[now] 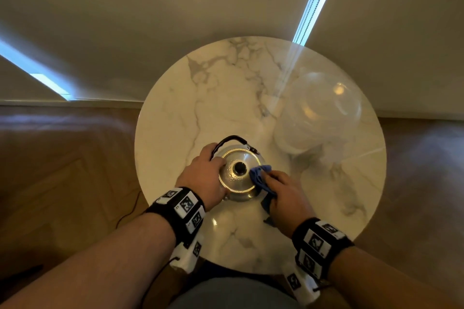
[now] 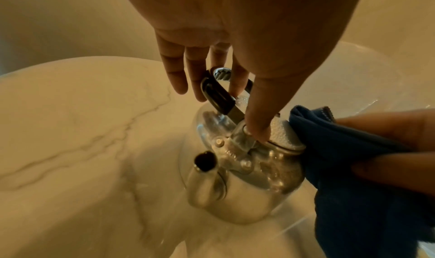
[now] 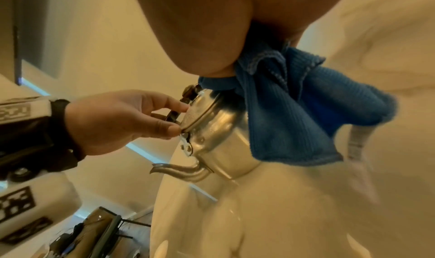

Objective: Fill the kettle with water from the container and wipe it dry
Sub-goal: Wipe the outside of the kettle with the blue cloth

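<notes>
A shiny metal kettle stands on the round marble table near its front edge, lid on, black handle tipped toward the back. Its spout points left and down toward me. Water drops bead on the lid. My left hand steadies the kettle from the left: the thumb presses by the handle's bracket and the fingers curl over the handle. My right hand grips a bunched blue cloth and presses it against the lid's right side.
A large clear plastic container sits on the table's back right, close behind the kettle. The table's left and far parts are bare marble. Wooden floor surrounds the table, with a wall behind it and a thin cable on the floor at left.
</notes>
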Tool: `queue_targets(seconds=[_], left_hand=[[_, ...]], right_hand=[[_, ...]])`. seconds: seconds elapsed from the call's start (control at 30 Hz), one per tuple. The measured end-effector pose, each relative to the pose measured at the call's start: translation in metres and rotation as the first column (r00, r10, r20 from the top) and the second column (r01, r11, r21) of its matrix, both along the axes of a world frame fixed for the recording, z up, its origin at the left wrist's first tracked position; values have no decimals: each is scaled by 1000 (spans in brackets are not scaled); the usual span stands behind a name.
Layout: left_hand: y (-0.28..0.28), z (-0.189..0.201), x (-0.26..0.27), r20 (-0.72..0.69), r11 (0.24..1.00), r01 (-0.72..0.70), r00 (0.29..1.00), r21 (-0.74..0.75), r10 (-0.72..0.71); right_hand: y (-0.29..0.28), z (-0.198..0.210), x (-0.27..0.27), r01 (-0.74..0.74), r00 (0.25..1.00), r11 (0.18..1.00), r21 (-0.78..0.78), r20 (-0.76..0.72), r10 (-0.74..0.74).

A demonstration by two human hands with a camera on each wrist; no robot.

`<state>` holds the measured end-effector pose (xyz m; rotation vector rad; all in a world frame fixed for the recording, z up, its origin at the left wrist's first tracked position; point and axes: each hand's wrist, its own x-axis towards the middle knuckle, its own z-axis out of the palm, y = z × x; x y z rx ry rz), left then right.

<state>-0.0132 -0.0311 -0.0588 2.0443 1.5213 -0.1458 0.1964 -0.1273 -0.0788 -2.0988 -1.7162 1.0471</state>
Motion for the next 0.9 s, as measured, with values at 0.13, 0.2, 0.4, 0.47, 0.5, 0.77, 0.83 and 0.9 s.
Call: queue_targets(seconds=[0.13,0.2,0.4,0.47,0.5,0.77,0.83,0.9], left_hand=[[-2,5,4,-32,1000,-22,999,5,22],[-4,7,6,-45,999,-32,998,10,33],[-1,13,8,-39,998,-59,998,-17,58],[-1,14,8,-34,998,-60,998,-24,60],[-2,14,8,-30,998,-58,998,-20,58],[-6,9,7,22,998,-67,998,1,67],[-5,7,6,27,998,-62,998,2,62],[-4,6,5,20,998,-62,998,-3,62]], right_hand=[[25,-4,4,34,999,999,42,-33,-32],[42,-4,2,45,997,996,79,-59,-40],[36,14,8,-177,984,984,29,4,177],[47,30,8,-126,992,991,50,9,125],[57,38,7,-70,997,993,91,-25,72],[120,44,-44,-530,779,843,-91,340,527],[122,39,-46,-553,744,825,-117,378,551],[118,36,-40,-557,740,824,-102,389,548]])
